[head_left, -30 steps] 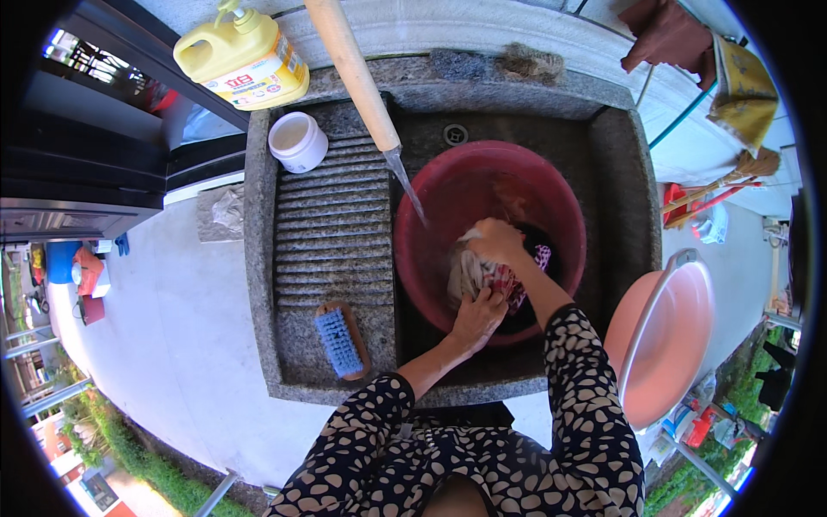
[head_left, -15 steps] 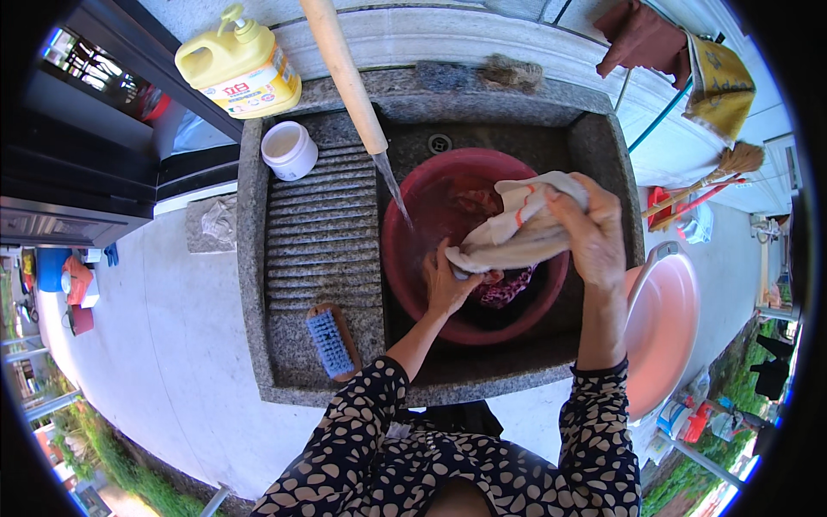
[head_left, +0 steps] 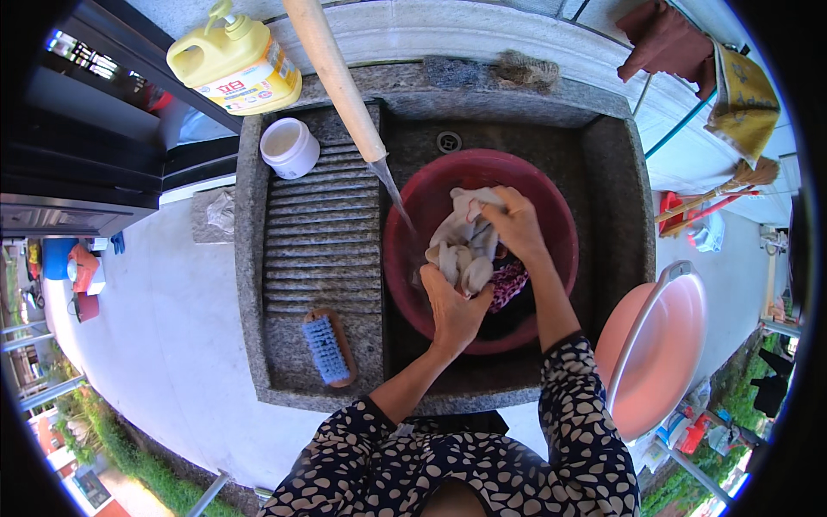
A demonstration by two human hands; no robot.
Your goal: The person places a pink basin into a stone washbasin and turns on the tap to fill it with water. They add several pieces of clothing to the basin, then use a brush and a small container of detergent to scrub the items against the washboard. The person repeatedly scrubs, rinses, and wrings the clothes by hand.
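A white cloth (head_left: 458,237) with a thin red line near its edge is bunched up over the dark red basin (head_left: 564,233). My left hand (head_left: 454,312) grips its near end, fingers curled into the folds. At the far right side of the cloth my right hand (head_left: 519,226) is closed on the part with the red line. Beneath and beside it lies a pink-and-dark patterned cloth (head_left: 508,283) in the basin. Water runs from a pale pipe (head_left: 334,77) into the basin's left side. Part of the basin's contents is hidden by my hands.
The stone sink (head_left: 612,189) has a ridged washboard (head_left: 320,237) on its left, with a blue-bristled scrubbing brush (head_left: 327,349) and white tub (head_left: 290,148). A yellow pump bottle (head_left: 241,69) stands behind. A large pink bucket (head_left: 642,353) is at the right.
Both hands have brought the stretched-out white cloth together into a bunch. My right hand has moved left and lower over the basin; my left hand has shifted slightly toward me.
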